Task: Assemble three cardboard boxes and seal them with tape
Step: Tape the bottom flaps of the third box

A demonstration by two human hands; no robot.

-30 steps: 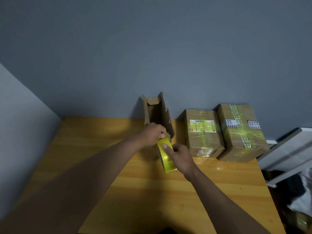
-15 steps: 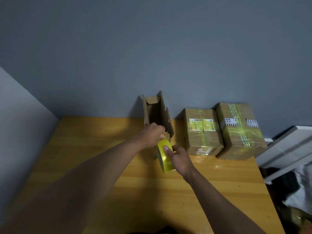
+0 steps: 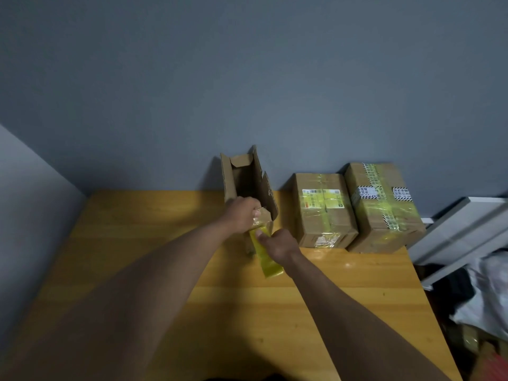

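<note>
My left hand (image 3: 242,217) pinches the open box's (image 3: 247,185) near flap, right hand (image 3: 277,244) grips the tape roll (image 3: 265,257); the strip, seemingly started, could wrinkle if I pull crooked.

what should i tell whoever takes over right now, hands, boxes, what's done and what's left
Left hand: grips the near end of the open box, at its taped flap.
Right hand: holds the yellow tape roll against that end.
Open box: lies mid-table by the wall, far-end flaps open and untaped.
Two sealed boxes and: side by side to its right, wrapped in yellow tape.
Done: two boxes sealed.
Left: finish taping the near end of the third, then close and tape its open end.
</note>
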